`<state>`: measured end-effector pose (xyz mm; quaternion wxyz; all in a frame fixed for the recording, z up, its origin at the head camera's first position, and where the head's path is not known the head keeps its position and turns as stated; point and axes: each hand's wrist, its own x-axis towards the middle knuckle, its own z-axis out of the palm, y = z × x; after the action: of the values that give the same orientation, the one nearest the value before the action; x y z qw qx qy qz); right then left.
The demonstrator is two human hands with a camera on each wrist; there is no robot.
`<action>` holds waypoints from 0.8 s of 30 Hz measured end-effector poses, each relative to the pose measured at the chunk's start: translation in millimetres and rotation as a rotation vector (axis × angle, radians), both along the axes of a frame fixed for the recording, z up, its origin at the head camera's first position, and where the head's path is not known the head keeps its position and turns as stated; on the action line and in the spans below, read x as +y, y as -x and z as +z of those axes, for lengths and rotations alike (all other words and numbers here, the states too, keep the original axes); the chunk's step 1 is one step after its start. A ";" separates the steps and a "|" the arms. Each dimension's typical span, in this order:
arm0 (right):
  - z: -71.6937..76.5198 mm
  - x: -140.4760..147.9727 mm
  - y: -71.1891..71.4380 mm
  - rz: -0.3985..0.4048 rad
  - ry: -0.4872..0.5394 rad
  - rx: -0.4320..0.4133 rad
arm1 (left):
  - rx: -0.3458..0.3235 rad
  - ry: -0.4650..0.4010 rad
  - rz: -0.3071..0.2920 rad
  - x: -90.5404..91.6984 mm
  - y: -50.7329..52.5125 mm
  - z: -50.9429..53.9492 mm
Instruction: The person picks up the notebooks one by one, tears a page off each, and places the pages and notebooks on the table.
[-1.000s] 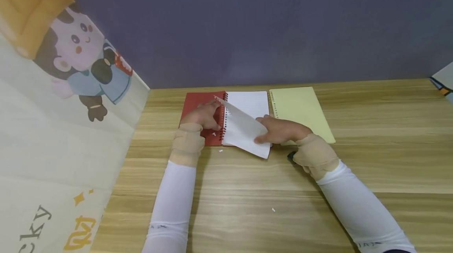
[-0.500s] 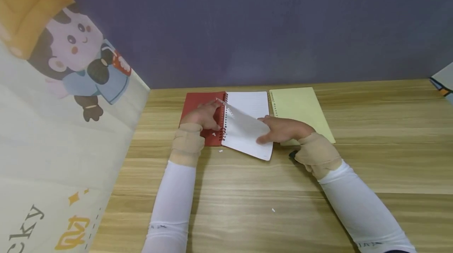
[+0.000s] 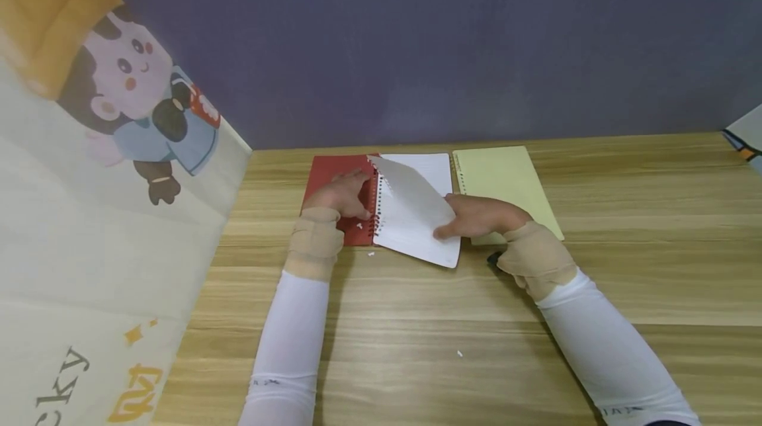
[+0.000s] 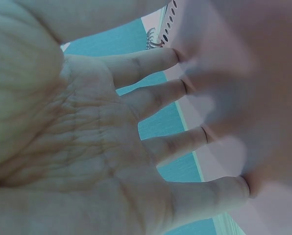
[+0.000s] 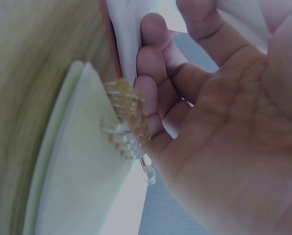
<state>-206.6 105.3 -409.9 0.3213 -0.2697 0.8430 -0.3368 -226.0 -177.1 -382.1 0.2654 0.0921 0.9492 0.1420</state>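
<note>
A red spiral notebook (image 3: 355, 235) lies open, its red cover on the left and white pages (image 3: 425, 165) on the right. My left hand (image 3: 338, 194) rests on the red cover beside the coil, fingers spread and fairly straight in the left wrist view. With thumb and fingers, my right hand (image 3: 479, 216) pinches the right edge of a white sheet (image 3: 417, 214). That sheet is lifted and skewed, its upper left corner ragged and off the coil. Several fingers of my right hand (image 5: 224, 117) are curled in the right wrist view.
A pale yellow notebook (image 3: 506, 181) lies right of the red one, partly under my right hand. Small paper scraps (image 3: 460, 353) dot the wooden table (image 3: 393, 320). Behind stands a dark blue-grey wall (image 3: 446, 49); a printed cloth panel (image 3: 119, 227) is at the left.
The right hand has moved slightly right with the sheet's edge. The sheet's torn upper corner has shifted right and up, and its lower corner is a little farther right. The left hand has stayed in place.
</note>
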 end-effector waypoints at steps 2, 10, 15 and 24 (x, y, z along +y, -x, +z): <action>1.0 0.4 -0.2 0.000 -0.004 0.002 | 0.001 -0.004 0.005 0.3 0.0 -0.1; 2.2 2.5 -0.2 0.025 -0.001 0.004 | -0.005 -0.002 0.013 1.2 1.0 -0.8; 4.4 5.1 0.2 0.025 -0.048 0.017 | 0.025 0.028 -0.003 2.9 2.7 -0.8; 0.0 10.6 2.5 0.016 0.047 -0.084 | -0.010 -0.032 0.025 2.3 2.4 -0.3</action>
<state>-209.2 115.9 -409.9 0.3527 -0.2697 0.8183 -0.3649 -228.4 -174.8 -382.3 0.2666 0.0837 0.9465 0.1611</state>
